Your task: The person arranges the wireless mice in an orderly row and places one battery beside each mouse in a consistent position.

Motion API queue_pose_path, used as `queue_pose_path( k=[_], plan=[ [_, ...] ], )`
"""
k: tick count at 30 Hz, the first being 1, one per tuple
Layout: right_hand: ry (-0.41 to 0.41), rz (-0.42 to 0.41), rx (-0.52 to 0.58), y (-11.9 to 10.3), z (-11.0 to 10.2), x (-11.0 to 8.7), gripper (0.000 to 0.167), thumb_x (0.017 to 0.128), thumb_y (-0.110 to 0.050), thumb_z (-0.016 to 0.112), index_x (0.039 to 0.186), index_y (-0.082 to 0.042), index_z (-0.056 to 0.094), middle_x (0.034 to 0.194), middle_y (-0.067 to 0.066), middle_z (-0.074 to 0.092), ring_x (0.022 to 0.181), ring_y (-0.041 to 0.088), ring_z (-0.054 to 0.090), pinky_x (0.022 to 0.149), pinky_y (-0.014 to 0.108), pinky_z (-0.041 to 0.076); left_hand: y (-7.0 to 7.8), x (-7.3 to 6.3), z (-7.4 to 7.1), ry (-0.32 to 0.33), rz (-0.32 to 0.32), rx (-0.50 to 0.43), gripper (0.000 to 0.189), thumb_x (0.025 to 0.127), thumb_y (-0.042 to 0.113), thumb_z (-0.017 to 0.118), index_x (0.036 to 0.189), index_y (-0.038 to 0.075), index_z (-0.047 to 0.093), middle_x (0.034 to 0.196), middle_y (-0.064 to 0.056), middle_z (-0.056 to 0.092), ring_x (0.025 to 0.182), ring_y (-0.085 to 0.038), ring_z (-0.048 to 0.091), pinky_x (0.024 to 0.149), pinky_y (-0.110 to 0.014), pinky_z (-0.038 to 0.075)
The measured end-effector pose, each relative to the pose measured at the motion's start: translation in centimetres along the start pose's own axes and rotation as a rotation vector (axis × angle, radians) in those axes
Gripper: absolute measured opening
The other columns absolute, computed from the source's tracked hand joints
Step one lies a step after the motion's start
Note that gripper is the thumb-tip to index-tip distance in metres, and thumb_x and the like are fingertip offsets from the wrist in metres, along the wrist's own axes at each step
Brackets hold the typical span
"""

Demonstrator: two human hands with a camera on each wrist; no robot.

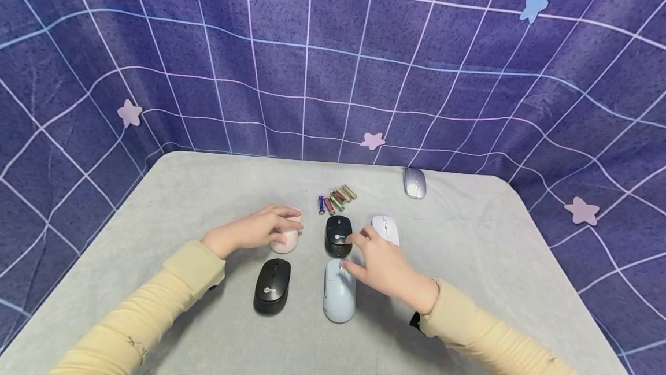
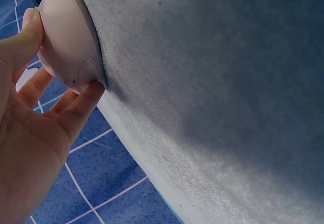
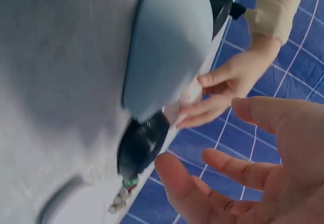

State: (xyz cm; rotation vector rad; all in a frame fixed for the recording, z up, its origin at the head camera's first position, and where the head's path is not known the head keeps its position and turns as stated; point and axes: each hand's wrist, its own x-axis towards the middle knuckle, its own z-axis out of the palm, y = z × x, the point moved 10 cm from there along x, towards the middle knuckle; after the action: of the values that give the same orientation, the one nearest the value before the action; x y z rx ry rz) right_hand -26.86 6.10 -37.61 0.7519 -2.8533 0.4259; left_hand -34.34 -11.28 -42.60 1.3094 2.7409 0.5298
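Note:
My left hand [image 1: 262, 227] holds a pale pink computer mouse [image 1: 287, 242] on the table. In the left wrist view, the thumb presses one side of the pink mouse [image 2: 66, 31] and the fingers bend round the other. My right hand [image 1: 387, 265] hovers with its fingers spread and loosely bent, nothing between them. Its index fingertip overlaps the edge of a small black mouse [image 1: 339, 226] in the head view, while the thumb overlaps the front of a light blue mouse [image 1: 340, 297]. A white mouse [image 1: 384, 225] lies partly hidden behind that hand.
Another black mouse [image 1: 273, 282] lies in front of the left hand. Several loose batteries [image 1: 338, 200] are grouped behind the small black mouse. At the back right of the grey table [image 1: 468, 236] lies a grey mouse [image 1: 415, 183]. A blue gridded curtain [image 1: 333, 63] hangs behind.

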Motion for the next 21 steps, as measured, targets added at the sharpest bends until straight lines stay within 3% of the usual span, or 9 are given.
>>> queue_pose_path(
  k=[5, 11, 16, 21],
  plan=[
    [0.041, 0.0, -0.026, 1.3, -1.3, 0.9, 0.043, 0.078, -0.04, 0.072, 0.11, -0.013, 0.064, 0.1, 0.005, 0.056, 0.075, 0.023, 0.061, 0.055, 0.037, 0.053, 0.0, 0.0, 0.0, 0.001, 0.002, -0.006, 0.044, 0.08, 0.021, 0.068, 0.122, 0.012, 0.064, 0.138, -0.016, 0.049, 0.126, -0.038, 0.043, 0.105, -0.053, 0.034],
    [0.095, 0.029, -0.022, 3.2, -3.0, 2.0, 0.042, 0.077, -0.034, 0.074, 0.11, -0.01, 0.063, 0.099, 0.01, 0.057, 0.068, 0.024, 0.06, 0.053, 0.037, 0.052, 0.0, 0.0, 0.0, 0.0, 0.004, -0.005, 0.044, 0.079, 0.022, 0.068, 0.122, 0.012, 0.064, 0.138, -0.016, 0.049, 0.126, -0.038, 0.043, 0.105, -0.053, 0.033],
    [0.094, 0.069, -0.057, 5.0, -3.7, 2.9, 0.044, 0.079, -0.037, 0.072, 0.113, -0.011, 0.062, 0.104, 0.011, 0.057, 0.078, 0.029, 0.063, 0.052, 0.042, 0.052, -0.1, 0.0, 0.0, 0.001, 0.002, -0.007, 0.044, 0.08, 0.022, 0.068, 0.123, 0.012, 0.064, 0.139, -0.015, 0.049, 0.126, -0.038, 0.043, 0.106, -0.053, 0.033],
    [0.092, 0.096, -0.095, 7.0, -3.9, 3.8, 0.046, 0.081, -0.04, 0.07, 0.115, -0.011, 0.061, 0.107, 0.013, 0.057, 0.077, 0.03, 0.062, 0.052, 0.043, 0.052, -0.2, -0.1, 0.1, -0.001, -0.005, -0.014, 0.044, 0.08, 0.022, 0.068, 0.123, 0.013, 0.064, 0.139, -0.014, 0.049, 0.127, -0.037, 0.042, 0.106, -0.053, 0.033]
  ],
)
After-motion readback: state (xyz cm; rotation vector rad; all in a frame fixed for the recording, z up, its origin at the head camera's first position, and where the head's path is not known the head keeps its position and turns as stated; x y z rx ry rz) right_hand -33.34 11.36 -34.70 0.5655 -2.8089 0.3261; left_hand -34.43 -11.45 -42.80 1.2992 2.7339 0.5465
